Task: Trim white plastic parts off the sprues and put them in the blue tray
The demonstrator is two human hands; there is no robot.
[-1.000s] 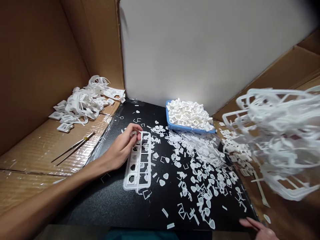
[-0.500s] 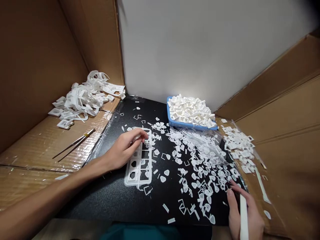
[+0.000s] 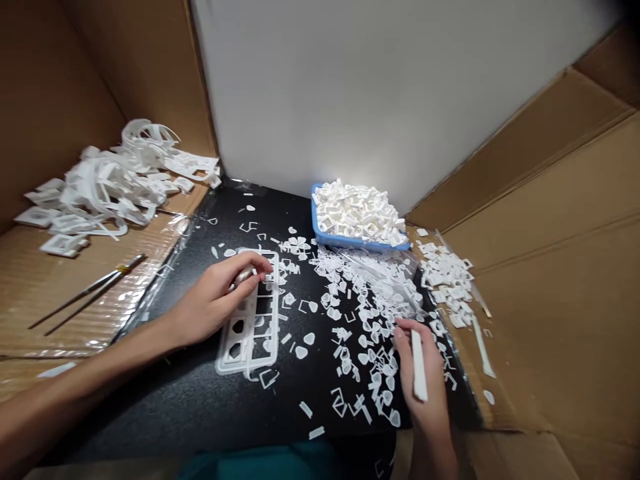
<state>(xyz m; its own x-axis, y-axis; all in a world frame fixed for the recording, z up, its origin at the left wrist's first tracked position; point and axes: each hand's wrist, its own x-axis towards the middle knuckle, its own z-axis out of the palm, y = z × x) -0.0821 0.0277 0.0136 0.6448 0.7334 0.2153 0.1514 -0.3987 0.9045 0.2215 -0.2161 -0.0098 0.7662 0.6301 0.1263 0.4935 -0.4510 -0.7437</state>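
Note:
My left hand (image 3: 220,292) lies over the upper part of a white plastic frame (image 3: 275,333) with two rows of openings. Its fingers are curled, and a pale bit of something shows between them, too hidden to name. On the right, my right hand (image 3: 425,367) grips a flat white strip (image 3: 419,365) that lies along the palm. Its fingertips hover over or touch a scatter of small white offcuts (image 3: 367,327); which of the two, I cannot tell.
A blue tray (image 3: 360,244) heaped with small white square pieces stands at the back. Tweezers (image 3: 90,291) and a pile of white curled parts (image 3: 107,183) lie on cardboard at left. More white pieces (image 3: 447,277) lie at right. Cardboard walls enclose the black table (image 3: 165,407).
The view has swung to the right, so the scene sits further left. My right hand has moved forward and left over the offcuts with the strip. My left hand stays at the frame.

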